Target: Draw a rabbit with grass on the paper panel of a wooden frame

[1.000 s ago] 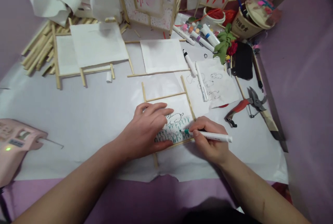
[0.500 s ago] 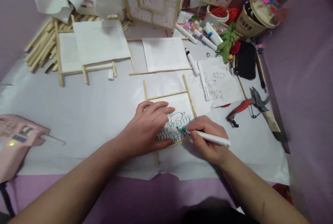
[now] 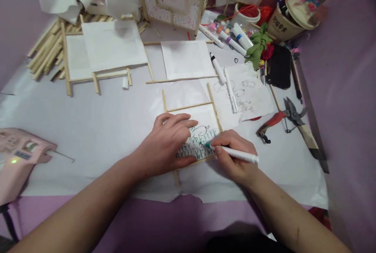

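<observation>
My right hand (image 3: pixel 235 155) is closed round a white marker (image 3: pixel 242 155) with a green tip. The tip touches a white paper panel (image 3: pixel 202 118) framed by thin wooden sticks (image 3: pixel 216 112). Short green strokes like grass cover its lower part, with a black outline of an animal above them. My left hand (image 3: pixel 172 141) lies over the panel's left side, fingers spread, thumb by the bottom stick. Under its fingers shows a small white bit that I cannot make out. The drawing's left part is hidden by this hand.
Stick-framed paper panels (image 3: pixel 114 47) and a bundle of sticks (image 3: pixel 48 49) lie behind. A pink glue gun (image 3: pixel 25 155) rests at left, pruning shears (image 3: pixel 279 120) at right. Two white markers (image 3: pixel 230 90) lie on a sketched sheet (image 3: pixel 255 98), near a red rose (image 3: pixel 267 52).
The marker has shifted very slightly, its tip still on the green strokes. My left hand stays in place on the panel.
</observation>
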`<state>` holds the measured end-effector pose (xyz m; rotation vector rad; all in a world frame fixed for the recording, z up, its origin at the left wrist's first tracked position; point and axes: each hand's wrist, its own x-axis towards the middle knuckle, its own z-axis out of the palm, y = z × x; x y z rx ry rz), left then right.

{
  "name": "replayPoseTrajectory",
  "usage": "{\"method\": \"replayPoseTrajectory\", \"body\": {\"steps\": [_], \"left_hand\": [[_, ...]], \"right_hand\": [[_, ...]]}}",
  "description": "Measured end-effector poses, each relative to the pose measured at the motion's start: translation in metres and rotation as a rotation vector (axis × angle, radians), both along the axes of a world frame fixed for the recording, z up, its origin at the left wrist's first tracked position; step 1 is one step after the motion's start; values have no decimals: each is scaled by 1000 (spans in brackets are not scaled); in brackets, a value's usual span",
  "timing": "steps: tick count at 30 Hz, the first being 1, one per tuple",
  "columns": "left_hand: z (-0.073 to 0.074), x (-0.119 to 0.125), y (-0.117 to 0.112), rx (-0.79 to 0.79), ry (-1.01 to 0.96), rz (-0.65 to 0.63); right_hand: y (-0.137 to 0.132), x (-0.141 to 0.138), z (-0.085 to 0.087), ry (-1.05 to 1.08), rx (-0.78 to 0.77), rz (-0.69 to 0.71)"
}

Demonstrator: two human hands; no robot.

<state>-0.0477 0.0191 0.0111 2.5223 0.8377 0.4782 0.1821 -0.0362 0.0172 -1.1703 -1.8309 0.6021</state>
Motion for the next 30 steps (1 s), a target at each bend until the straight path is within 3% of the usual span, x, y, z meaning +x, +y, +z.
{"method": "replayPoseTrajectory", "body": {"steps": [20, 25, 30], "left_hand": [[0, 1, 1, -1, -6, -4], [1, 0, 0, 3, -2, 1], [1, 0, 1, 4, 9, 3]], "right_hand": [[1, -2, -1, 6, 32, 104], [-2, 0, -2, 38, 70, -45], [-6, 12, -8, 163, -17, -210]]}}
